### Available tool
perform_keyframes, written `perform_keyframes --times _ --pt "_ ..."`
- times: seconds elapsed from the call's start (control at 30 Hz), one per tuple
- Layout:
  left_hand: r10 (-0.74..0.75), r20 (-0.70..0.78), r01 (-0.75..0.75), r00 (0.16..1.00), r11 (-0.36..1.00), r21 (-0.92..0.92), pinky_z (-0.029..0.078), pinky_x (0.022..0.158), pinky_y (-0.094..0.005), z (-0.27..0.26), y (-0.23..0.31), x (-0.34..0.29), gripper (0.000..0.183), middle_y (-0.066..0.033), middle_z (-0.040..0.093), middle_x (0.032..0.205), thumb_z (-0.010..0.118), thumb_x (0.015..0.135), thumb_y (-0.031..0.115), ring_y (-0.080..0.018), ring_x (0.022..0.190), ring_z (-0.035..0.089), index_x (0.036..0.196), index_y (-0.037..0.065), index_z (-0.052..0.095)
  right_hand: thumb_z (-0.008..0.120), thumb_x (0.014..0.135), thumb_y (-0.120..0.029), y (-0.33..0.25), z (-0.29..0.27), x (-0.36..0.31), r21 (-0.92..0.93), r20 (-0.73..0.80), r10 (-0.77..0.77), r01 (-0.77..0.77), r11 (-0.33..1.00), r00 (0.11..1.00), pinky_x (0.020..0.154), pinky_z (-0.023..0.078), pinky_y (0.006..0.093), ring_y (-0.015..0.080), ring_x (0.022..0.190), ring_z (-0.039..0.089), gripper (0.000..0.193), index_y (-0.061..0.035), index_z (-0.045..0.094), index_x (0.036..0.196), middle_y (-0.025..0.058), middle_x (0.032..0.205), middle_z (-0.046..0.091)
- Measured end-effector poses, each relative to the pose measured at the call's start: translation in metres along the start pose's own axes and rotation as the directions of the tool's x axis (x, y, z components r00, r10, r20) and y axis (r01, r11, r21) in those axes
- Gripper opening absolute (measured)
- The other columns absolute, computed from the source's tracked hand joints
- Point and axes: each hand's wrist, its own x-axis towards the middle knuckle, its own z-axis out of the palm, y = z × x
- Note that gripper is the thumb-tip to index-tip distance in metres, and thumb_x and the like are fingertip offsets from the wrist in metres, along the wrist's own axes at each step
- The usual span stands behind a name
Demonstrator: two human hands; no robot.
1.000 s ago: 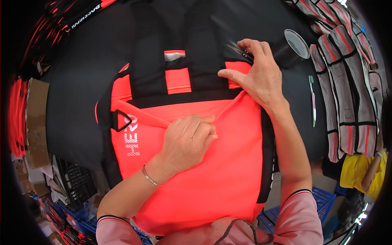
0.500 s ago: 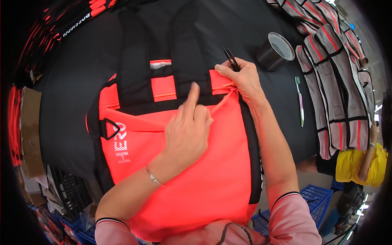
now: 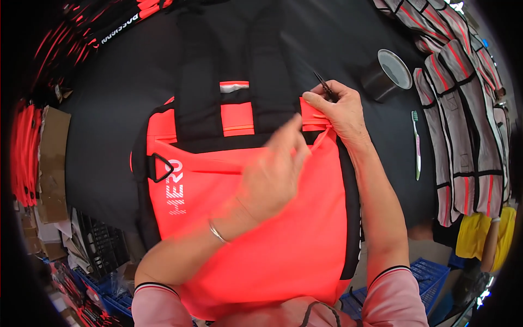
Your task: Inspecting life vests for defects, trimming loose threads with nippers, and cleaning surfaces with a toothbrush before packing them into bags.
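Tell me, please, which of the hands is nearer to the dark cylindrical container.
Right: the right hand is just below and left of the container in the picture; the left hand, blurred, is farther away, over the red bag.

The bag [image 3: 289, 248] looks smooth cloth, the bracelet [image 3: 216, 232] (rather glossy) metal.

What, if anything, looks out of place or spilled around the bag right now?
The toothbrush looks a little odd: it lies loose on the black table, to the right of the red bag and nearer the person than the dark cup, an unexpected item beside bags. No spill shows.
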Motion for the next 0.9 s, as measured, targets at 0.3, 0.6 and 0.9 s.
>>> perform_keyframes --times 0.3,0.6,0.9 --pt "-0.048 0.497 -0.259 0.866 0.808 0.529 0.045 0.102 -0.0446 -0.057 0.004 -0.048 0.072 -0.0229 0.052 0.138 0.061 0.092 0.047 -0.0351 0.128 0.052 0.142 -0.002 0.043 0.083 0.077 -0.018 0.005 0.005 -0.004 -0.108 -0.035 -0.013 0.010 0.994 0.999 0.060 0.044 0.0210 0.0046 0.064 0.053 0.023 0.0007 0.071 0.083 -0.0017 0.070 0.061" --pt "0.032 0.297 -0.212 0.954 0.773 0.598 0.042 0.104 -0.0475 -0.073 -0.011 -0.046 0.066 -0.0158 0.065 0.119 0.068 0.085 0.048 -0.0314 0.115 0.060 0.129 0.000 0.058 0.083 0.077 -0.017 0.004 0.011 -0.003 -0.089 -0.020 -0.033 0.031 0.996 0.999 0.063 0.043 0.0204 0.0042 0.067 0.052 0.024 0.0013 0.070 0.085 -0.0028 0.072 0.060" --pt "0.055 0.246 -0.212 0.968 0.701 0.681 0.034 0.113 -0.0489 -0.146 -0.034 -0.081 0.023 -0.0059 0.059 0.079 0.078 0.076 0.018 -0.0233 0.088 0.060 0.087 0.007 0.062 0.084 0.077 -0.016 0.008 0.016 -0.005 -0.181 -0.076 -0.095 0.080 0.980 0.993 0.062 0.042 0.0195 0.0032 0.067 0.051 0.024 0.0016 0.070 0.086 -0.0032 0.072 0.059"
